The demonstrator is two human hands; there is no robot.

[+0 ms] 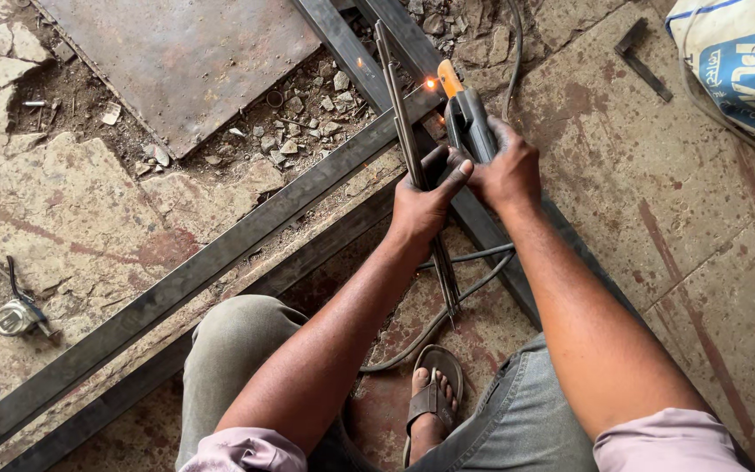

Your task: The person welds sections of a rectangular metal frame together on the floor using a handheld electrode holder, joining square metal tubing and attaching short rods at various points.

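Arms: we reach both forearms forward over our knees, wrists close together.
Left hand (424,204): we clench it around a bundle of thin welding rods (412,153), thumb stretched toward the other hand.
Right hand (507,170): we grip the electrode holder (467,118), fingers wrapped tight.
Spark (431,84): it glows at the steel frame bar (220,262) on the floor.

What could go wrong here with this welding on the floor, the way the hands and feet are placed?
Both hands, left hand and right hand, are bare close to the glowing spark: burns seem likely. The sandalled foot lies exposed beside the cable. Loose rods in the left hand might slip.
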